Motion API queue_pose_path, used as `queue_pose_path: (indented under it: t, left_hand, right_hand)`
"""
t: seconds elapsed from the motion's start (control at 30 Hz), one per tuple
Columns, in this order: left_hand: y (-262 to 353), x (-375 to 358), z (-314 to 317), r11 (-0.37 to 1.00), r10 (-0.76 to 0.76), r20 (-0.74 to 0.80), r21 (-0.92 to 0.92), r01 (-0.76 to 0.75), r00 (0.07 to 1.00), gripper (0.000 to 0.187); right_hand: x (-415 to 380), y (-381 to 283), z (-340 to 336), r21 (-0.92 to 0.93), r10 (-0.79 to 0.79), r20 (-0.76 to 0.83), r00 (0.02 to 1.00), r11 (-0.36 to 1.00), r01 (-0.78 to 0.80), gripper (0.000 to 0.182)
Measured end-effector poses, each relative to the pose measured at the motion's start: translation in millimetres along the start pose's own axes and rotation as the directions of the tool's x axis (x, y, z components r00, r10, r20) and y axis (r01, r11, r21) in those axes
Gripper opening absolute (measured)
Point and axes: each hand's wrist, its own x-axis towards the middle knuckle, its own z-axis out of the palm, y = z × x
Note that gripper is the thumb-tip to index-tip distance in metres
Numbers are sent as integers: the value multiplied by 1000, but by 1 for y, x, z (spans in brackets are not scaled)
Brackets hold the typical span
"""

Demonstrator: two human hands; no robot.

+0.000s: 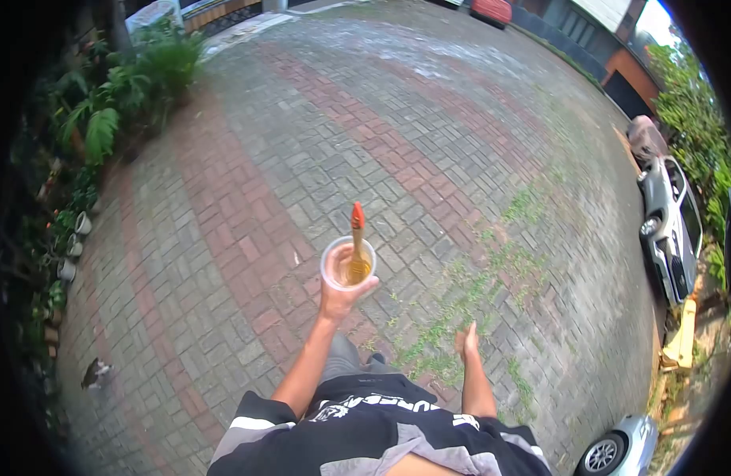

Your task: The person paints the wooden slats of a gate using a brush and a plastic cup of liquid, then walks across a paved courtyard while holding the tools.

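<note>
My left hand (342,298) is wrapped round a clear plastic cup (328,266), held out over the paving in front of my body. Inside the cup stands a brush (357,226) with an orange-red tip on its upright handle, its lower end in a yellowish-brown liquid. My right hand (467,341) hangs low on the right side, away from the cup. Its fingers are bunched in view and too small to tell apart, and no object shows in it.
Brick paving (246,190) with grass patches (461,309) lies around me. Potted plants (82,223) line the left edge. A small animal (96,373) is at lower left. Parked cars (669,222) and a yellow object (680,337) stand at the right.
</note>
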Motion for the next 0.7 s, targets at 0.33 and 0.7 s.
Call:
queue_pose_path:
  t: [0.33, 0.7]
  left_hand:
    - [-98, 273, -57, 997, -59, -122, 42, 65, 991, 76]
    - [-130, 606, -152, 980, -59, -327, 162, 117, 943, 76]
  right_hand:
    - [40, -607, 316, 668, -665, 528, 529, 710, 225, 95]
    - [345, -401, 416, -545, 244, 86, 966, 823, -159, 56]
